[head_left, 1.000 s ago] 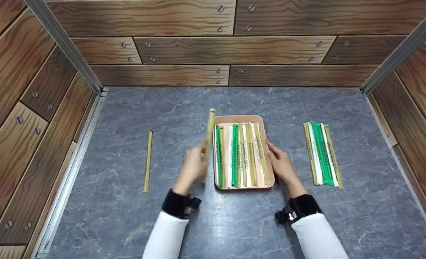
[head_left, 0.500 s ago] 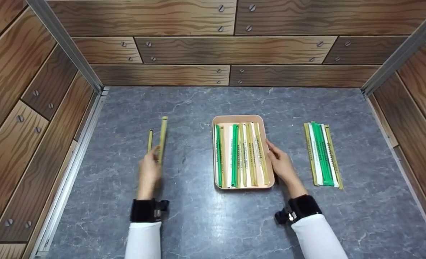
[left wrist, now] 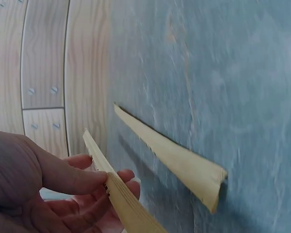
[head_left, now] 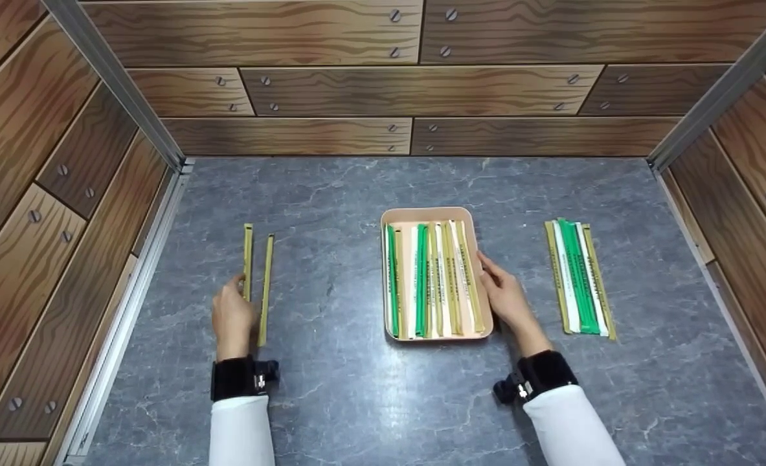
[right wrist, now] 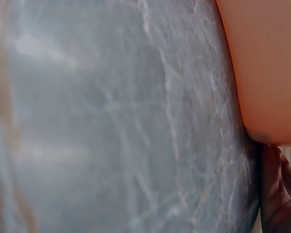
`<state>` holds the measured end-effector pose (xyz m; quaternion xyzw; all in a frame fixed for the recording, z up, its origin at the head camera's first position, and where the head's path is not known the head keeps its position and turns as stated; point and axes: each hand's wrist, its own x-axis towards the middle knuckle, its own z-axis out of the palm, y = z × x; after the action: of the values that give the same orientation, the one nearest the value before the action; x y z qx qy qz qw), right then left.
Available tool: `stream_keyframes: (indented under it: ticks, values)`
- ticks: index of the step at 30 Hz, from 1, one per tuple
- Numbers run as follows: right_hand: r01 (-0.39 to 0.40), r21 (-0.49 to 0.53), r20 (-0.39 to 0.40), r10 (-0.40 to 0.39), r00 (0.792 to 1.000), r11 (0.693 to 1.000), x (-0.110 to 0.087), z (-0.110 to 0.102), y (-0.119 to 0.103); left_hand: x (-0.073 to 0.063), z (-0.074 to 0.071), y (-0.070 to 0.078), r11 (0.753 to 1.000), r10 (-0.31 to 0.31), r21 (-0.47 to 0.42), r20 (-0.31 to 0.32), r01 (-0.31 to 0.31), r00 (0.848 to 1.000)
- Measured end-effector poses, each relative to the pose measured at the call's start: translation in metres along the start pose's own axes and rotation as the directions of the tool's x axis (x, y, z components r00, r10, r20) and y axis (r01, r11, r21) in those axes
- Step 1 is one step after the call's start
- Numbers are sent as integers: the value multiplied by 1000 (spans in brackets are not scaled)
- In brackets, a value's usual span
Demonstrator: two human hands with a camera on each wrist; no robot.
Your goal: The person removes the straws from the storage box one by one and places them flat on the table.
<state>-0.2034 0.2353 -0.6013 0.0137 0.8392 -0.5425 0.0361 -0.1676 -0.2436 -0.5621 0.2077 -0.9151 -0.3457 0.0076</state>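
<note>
My left hand [head_left: 232, 317] pinches a gold paper-wrapped straw [head_left: 248, 255] between thumb and fingers, at the left of the table. In the left wrist view the held straw [left wrist: 131, 208] is tilted. A second gold straw [head_left: 266, 288] lies on the table just to its right. With its fingers against the right side of a shallow peach tray [head_left: 428, 214], my right hand [head_left: 509, 301] stays beside it. Several green, white and gold wrapped straws [head_left: 447, 278] lie lengthwise in the tray. The right wrist view has the tray's outer wall [right wrist: 266, 73] and the fingertips touching near its corner.
A group of green, white and gold wrapped straws [head_left: 580, 278] lies side by side on the table right of the right hand. Wood-patterned walls [head_left: 415, 90] with metal rails [head_left: 120, 84] enclose the grey marbled table [head_left: 350, 401].
My left hand has carried the gold straw leftward from beside the tray, over the lying straw, to its left side. The right hand and tray have stayed in place.
</note>
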Motion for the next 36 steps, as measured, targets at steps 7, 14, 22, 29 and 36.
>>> stream_keyframes:
  ticks: [7,14,22,29,36]
  values:
    - [-1,-28,-1,1,1000,1000,0,1,-1,3,-4,-5,998,-30,56,39,28,999]
    - [5,-18,4,-5,1000,1000,1,2,0,3,-3,-4,993,-13,115,79,4,997]
    - [25,-22,1,-25,1000,999,0,1,0,8,0,-1,991,-2,136,95,-11,995]
    - [36,-30,-4,-36,999,999,0,2,1,7,2,-1,984,-10,176,100,-8,995]
    - [39,-13,8,-39,999,999,0,1,1,4,4,8,986,-6,166,66,-5,998]
